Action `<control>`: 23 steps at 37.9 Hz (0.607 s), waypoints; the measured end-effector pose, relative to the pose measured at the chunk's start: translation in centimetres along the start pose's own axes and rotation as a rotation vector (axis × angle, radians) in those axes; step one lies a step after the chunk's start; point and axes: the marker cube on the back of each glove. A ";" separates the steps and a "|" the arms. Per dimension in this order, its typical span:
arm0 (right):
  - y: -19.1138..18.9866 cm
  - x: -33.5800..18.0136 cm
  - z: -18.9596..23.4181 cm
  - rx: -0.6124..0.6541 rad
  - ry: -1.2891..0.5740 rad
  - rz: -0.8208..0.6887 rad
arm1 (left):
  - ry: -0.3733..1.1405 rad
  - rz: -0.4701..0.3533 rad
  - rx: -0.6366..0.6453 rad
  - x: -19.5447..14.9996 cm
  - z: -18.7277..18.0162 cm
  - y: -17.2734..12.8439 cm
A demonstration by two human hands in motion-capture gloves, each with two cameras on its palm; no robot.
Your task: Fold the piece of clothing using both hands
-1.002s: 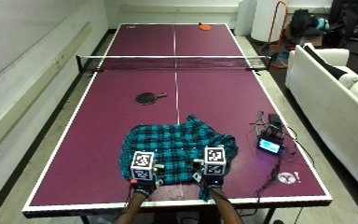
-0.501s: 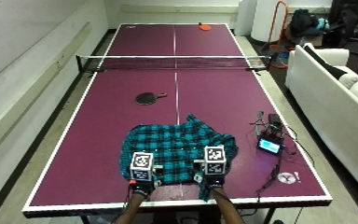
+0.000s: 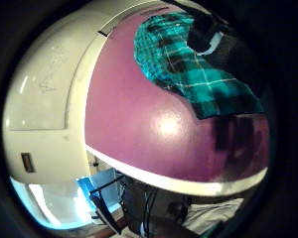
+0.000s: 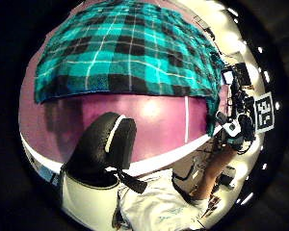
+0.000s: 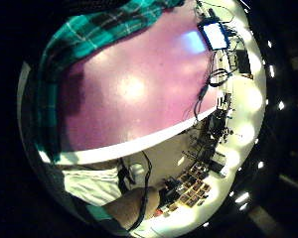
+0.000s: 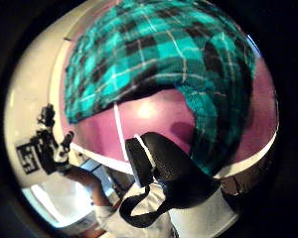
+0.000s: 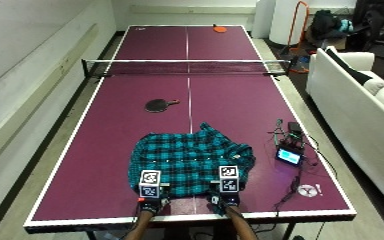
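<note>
Currently, the left hand (image 7: 151,205) hovers at the near hem of the plaid shirt (image 7: 191,161); whether its fingers are spread or curled cannot be told. The shirt lies spread flat on the table (image 7: 99,150), near the person's edge. It is judged light, soft and limp; take hold at the hem corners or side seams. The right hand (image 7: 224,201) hovers at the hem likewise, finger state undetermined.

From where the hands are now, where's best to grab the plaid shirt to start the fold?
Probably the near hem of the plaid shirt, at its two corners, coming from the table's near edge. That hem lies flat and straight just ahead of the left hand and right hand.
</note>
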 end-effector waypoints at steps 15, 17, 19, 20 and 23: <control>0.6 -0.3 -0.2 0.120 -0.060 -0.076 | -0.001 0.063 0.175 -0.4 5.6 -3.7; -0.3 0.0 0.0 0.211 -0.030 -0.068 | -0.045 0.055 0.264 -0.5 5.8 -4.3; -2.0 0.5 0.5 0.329 0.009 -0.068 | -0.082 0.053 0.393 -0.6 5.1 -5.0; -2.6 0.8 0.8 0.370 0.029 -0.071 | -0.090 0.057 0.453 -0.6 4.5 -5.1; -2.4 1.4 0.5 0.404 0.070 -0.106 | -0.073 0.087 0.492 -0.5 3.1 -3.7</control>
